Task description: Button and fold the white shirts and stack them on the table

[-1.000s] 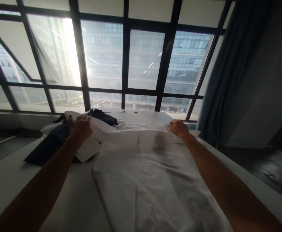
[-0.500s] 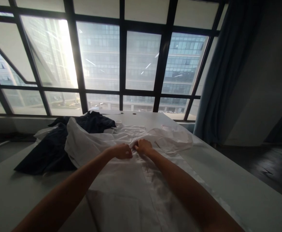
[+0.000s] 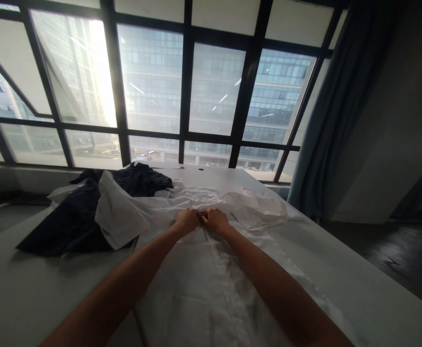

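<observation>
A white shirt [image 3: 182,284] lies spread along the table, its collar end away from me and one sleeve [image 3: 261,209] out to the right. My left hand [image 3: 188,220] and my right hand [image 3: 214,220] meet at the middle of its front, near the top. Fingers of both hands are closed on the shirt's fabric along the front opening, thumbs almost touching. Whatever small detail sits between the fingertips is hidden. Leftward, the other white sleeve [image 3: 119,212] lies bunched over dark cloth.
A dark navy garment [image 3: 66,221] lies crumpled at the left of the white table [image 3: 341,270]. Beyond the table stand large black-framed windows [image 3: 185,86], one pane tilted open. A blue curtain [image 3: 326,125] hangs at the right.
My left hand has come up and right against my right hand, which stays nearly in place. The left sleeve's fabric has shifted and settled lower. The view has tilted slightly.
</observation>
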The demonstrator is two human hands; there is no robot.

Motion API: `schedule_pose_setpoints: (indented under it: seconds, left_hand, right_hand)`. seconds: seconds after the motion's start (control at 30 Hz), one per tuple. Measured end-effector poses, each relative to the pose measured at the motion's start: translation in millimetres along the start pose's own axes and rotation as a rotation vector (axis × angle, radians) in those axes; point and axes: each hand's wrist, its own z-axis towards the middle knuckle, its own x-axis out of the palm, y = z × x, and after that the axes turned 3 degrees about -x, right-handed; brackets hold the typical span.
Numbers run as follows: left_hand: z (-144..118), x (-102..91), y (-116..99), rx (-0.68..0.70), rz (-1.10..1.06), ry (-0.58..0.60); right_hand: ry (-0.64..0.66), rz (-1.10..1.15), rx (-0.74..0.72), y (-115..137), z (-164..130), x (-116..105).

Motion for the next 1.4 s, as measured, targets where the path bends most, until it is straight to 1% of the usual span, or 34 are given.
schedule_pose_setpoints:
  seconds: [0.07, 0.13, 0.23, 0.33, 0.43, 0.53, 0.67, 0.8, 0.87, 1.17, 1.33, 1.4]
  left_hand:
    - [-7.1, 2.7, -0.1, 0.022, 0.006, -0.039]
    - [-14.0, 5.1, 0.8, 0.033, -0.006, -0.091]
    - [-19.5, 7.7, 2.2, 0.008, -0.095, -0.155]
    - [-18.4, 10.4, 2.3, -0.042, -0.234, -0.166]
    - [-13.7, 15.3, 3.3, -0.033, -0.398, -0.139]
    - [-9.5, 21.3, 6.2, 0.003, -0.511, -0.144]
    - [-7.6, 25.1, 8.8, 0.038, -0.509, -0.188]
    - [-7.3, 24.2, 8.1, 0.028, -0.451, -0.202]
    - [-6.6, 24.3, 7.7, 0.029, -0.445, -0.191]
    - [-3.7, 28.9, 6.9, 0.104, -0.51, -0.166]
    - [-1.3, 30.4, 12.0, 0.188, -0.539, -0.142]
    - [0.3, 31.4, 15.5, 0.217, -0.552, -0.105]
  right_hand:
    - [-0.02, 0.003, -0.028, 0.2, -0.4, 2.1]
    - [-0.08, 0.099, -0.04, -2.6, -1.3, 5.0]
    - [-0.19, 0.381, -0.038, -12.1, -3.4, 9.7]
    - [-0.225, 0.673, -0.073, -20.9, -5.4, 13.8]
    - [-0.17, 0.865, -0.088, -23.2, -5.9, 17.5]
    - [-0.118, 0.937, -0.037, -21.6, -4.6, 20.5]
    - [-0.055, 1.046, 0.04, -20.6, -3.8, 20.9]
    - [0.084, 1.222, 0.015, -23.2, -7.1, 15.8]
    - [0.127, 1.249, -0.007, -25.0, -8.7, 12.8]
    - [0.161, 1.154, -0.055, -26.0, -7.2, 8.4]
    - [0.115, 1.007, -0.1, -26.6, -9.6, 7.1]
    - [0.037, 0.858, -0.143, -26.4, -10.6, 6.6]
